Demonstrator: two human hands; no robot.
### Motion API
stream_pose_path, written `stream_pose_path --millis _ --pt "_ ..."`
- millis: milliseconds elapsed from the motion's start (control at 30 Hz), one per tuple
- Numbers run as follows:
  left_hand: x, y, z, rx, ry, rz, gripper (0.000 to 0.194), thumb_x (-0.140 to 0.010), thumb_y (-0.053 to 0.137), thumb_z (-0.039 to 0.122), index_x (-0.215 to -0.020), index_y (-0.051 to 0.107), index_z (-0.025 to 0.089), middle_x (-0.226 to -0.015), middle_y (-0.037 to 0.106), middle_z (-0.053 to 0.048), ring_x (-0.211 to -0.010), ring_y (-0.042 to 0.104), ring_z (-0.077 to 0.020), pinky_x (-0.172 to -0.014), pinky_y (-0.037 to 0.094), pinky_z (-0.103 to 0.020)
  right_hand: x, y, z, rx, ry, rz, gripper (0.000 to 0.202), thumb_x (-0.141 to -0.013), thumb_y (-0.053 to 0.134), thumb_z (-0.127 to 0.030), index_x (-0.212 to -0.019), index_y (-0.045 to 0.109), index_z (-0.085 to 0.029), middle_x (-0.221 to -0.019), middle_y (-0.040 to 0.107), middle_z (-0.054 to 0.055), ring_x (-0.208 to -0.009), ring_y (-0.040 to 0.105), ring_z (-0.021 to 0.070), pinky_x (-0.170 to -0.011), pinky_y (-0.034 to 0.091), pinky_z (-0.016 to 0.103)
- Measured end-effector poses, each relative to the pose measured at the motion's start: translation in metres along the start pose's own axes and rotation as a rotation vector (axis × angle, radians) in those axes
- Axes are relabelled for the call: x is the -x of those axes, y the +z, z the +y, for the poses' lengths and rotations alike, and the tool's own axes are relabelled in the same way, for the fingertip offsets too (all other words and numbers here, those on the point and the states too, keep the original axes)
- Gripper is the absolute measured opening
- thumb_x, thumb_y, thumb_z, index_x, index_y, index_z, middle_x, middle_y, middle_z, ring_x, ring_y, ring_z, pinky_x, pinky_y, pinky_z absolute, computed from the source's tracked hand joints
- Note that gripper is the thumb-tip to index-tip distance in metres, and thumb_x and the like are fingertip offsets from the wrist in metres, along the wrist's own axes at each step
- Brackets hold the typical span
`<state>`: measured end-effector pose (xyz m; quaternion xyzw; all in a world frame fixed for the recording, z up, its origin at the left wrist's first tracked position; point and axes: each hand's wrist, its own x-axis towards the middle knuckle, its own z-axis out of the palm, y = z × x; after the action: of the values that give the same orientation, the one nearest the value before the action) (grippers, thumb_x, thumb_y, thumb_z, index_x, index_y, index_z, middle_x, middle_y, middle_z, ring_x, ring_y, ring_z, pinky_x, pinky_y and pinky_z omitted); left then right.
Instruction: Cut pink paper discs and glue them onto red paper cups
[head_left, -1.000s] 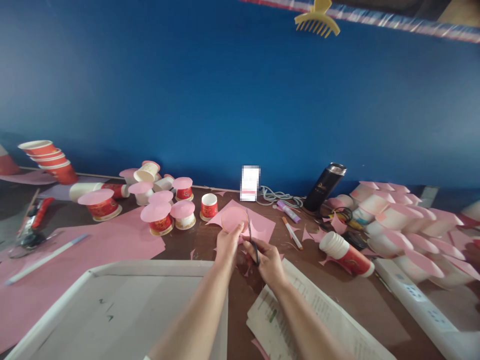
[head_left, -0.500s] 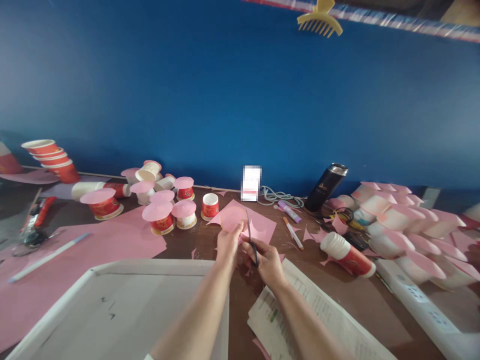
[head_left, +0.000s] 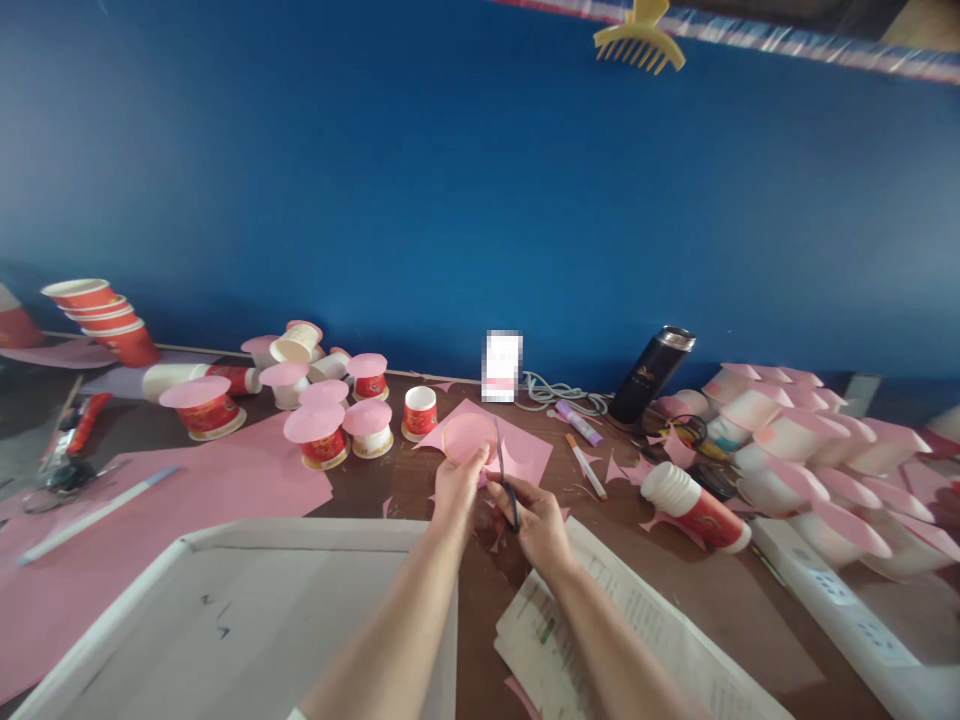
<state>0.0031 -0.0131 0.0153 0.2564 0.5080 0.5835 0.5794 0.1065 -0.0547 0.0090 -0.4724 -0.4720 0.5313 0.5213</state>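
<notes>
At a brown worktop [head_left: 720, 610] set against a blue wall [head_left: 420, 200], w/ a toothed yellow clip [head_left: 640, 45] up top, a person handles a sheet [head_left: 469, 435] & scissors [head_left: 500, 455].

The sheet, pink, sits mid-worktop, one corner toward the wall, a circle marked on it in a thin orange-ish line; can't tell if it lies flat or is slightly raised. L hand [head_left: 463, 490] has a narrow grip, pinching the sheet, thumb on top nr the circle's lower R edge. R hand [head_left: 540, 525] has its grip wrapped round the scissors' dark handles, blades aimed wallward across the sheet; blade gap too small to tell.

Just L of the sheet: a red-&-white cup [head_left: 419, 413]. Farther L, disc-topped cups [head_left: 318, 440], some nearby on their sides, plus larger pink paper [head_left: 225, 470] bearing a pen [head_left: 97, 515]. L forearm crosses a white tray [head_left: 300, 533]; R forearm covers part of some printed pages [head_left: 667, 640]. To the R: marker [head_left: 586, 466], purple stick [head_left: 579, 422], tilted black flask [head_left: 651, 375], tipped cup stack [head_left: 697, 508], pwr strip [head_left: 840, 600]. Pink scraps [head_left: 679, 450] lie btwn.
</notes>
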Motion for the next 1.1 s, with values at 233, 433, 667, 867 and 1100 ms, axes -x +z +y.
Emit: stream_pose_path --millis 233,433,667,867,1100 --pt "-0.0031 0.0 -0.0039 0.049 0.005 -0.012 0.041 -0.057 0.076 0.048 -0.07 0.067 0.011 -0.054 0.058 -0.001 -0.046 0.051 -0.0095 -0.045 0.039 -0.021 0.0 -0.0006 0.0006 0.018 0.004 0.001 0.052 -0.068 0.073 -0.05 -0.105 0.071 -0.014 -0.049 0.053 -0.003 -0.042 0.046 0.0095 -0.04 0.037 0.021" --pt "-0.0034 -0.001 -0.0032 0.051 0.013 -0.016 0.038 -0.06 0.075 0.047 -0.069 0.065 0.011 -0.053 0.056 0.001 -0.046 0.05 -0.0082 -0.045 0.038 -0.02 0.0005 0.0003 -0.0018 0.027 -0.004 -0.008 0.048 -0.069 0.073 -0.047 -0.104 0.071 -0.015 -0.05 0.053 -0.003 -0.044 0.046 0.0094 -0.041 0.037 0.02" --pt "-0.0039 -0.0006 -0.0037 0.069 0.024 0.012 0.038 -0.06 0.075 0.047 -0.07 0.063 0.012 -0.051 0.05 0.005 -0.044 0.045 -0.0062 -0.045 0.035 -0.019 0.0022 0.0024 -0.0061 0.03 -0.008 -0.013 0.046 -0.07 0.072 -0.045 -0.103 0.071 -0.013 -0.05 0.052 -0.003 -0.045 0.046 0.0096 -0.042 0.037 0.021" --pt "-0.0008 0.0025 -0.0013 0.115 0.019 0.023 0.039 -0.057 0.077 0.047 -0.068 0.061 0.013 -0.048 0.048 0.006 -0.041 0.043 -0.0062 -0.042 0.033 -0.019 0.0022 0.0032 -0.0057 0.032 0.01 -0.023 0.045 -0.071 0.072 -0.043 -0.105 0.071 -0.013 -0.049 0.051 -0.003 -0.044 0.046 0.0095 -0.042 0.037 0.02" --pt "0.0015 0.0014 0.0012 -0.025 -0.012 0.003 0.042 -0.057 0.075 0.052 -0.063 0.058 0.014 -0.046 0.05 0.004 -0.04 0.047 -0.0093 -0.042 0.035 -0.021 -0.0005 -0.0005 0.0006 0.018 0.01 0.0 0.048 -0.069 0.074 -0.044 -0.105 0.07 -0.013 -0.052 0.056 -0.002 -0.045 0.049 0.0103 -0.042 0.039 0.021"
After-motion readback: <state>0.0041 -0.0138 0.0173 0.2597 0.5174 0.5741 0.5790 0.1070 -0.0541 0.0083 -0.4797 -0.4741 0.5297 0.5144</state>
